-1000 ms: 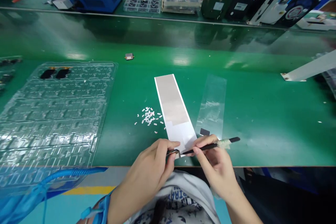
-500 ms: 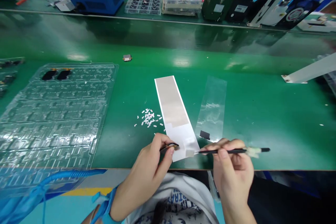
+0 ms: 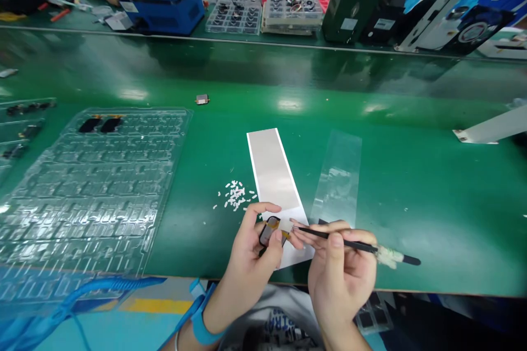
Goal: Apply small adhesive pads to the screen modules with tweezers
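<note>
Between the thumb and fingers of my left hand (image 3: 249, 255) is a small screen module (image 3: 267, 233), black-rimmed with a grey back and orange flex strips. My right hand (image 3: 343, 269) grips black tweezers (image 3: 358, 244), wrapped with pale material near the rear end. Their tip meets a small pale grey sticker (image 3: 285, 224), which lies over the module's edge; whether it is stuck down I cannot tell. Under both hands lies a long white backing sheet (image 3: 274, 170) with a grey adhesive area. Small white scraps (image 3: 236, 196) are scattered left of it.
A clear plastic tray (image 3: 123, 175) on the left carries two black screens (image 3: 89, 124). Clear film (image 3: 340, 175) lies right of the sheet. Another module (image 3: 202, 99) sits farther back. Parts boxes (image 3: 234, 15) and a blue machine (image 3: 164, 8) stand on the shelf.
My left hand has turned the module so its grey back faces up. The tweezers have lifted the sticker from the sheet's lower end to the module. The camera view has shifted slightly.
</note>
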A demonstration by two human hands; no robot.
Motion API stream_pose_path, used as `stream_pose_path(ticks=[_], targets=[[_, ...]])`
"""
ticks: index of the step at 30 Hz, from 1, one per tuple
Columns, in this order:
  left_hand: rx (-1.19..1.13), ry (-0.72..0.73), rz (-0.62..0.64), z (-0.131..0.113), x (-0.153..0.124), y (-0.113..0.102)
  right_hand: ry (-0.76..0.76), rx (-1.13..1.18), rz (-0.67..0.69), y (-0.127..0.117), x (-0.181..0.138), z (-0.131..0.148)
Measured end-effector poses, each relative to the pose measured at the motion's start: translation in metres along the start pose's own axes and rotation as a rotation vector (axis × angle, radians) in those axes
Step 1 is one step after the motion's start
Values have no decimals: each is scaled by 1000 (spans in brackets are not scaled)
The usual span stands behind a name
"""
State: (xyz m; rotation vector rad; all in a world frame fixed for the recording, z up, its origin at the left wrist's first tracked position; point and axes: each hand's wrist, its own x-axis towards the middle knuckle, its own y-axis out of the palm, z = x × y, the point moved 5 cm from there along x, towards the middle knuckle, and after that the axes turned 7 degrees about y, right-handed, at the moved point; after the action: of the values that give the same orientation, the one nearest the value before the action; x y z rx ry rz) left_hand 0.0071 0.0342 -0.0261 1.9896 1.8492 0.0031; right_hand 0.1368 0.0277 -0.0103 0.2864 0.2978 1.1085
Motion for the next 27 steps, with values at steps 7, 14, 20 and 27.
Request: stream_pose_path(ticks=[7, 14, 20, 27], targets=[[-56, 37, 19, 2, -3, 0, -37, -18, 52, 4, -1, 0], [-144, 96, 39, 4, -7, -1, -60, -84, 97, 10, -1, 4], [-82, 94, 36, 1, -7, 1, -33, -96, 105, 10, 0, 1], [-66, 106, 44, 1, -6, 1, -30, -95, 98, 7, 1, 0]])
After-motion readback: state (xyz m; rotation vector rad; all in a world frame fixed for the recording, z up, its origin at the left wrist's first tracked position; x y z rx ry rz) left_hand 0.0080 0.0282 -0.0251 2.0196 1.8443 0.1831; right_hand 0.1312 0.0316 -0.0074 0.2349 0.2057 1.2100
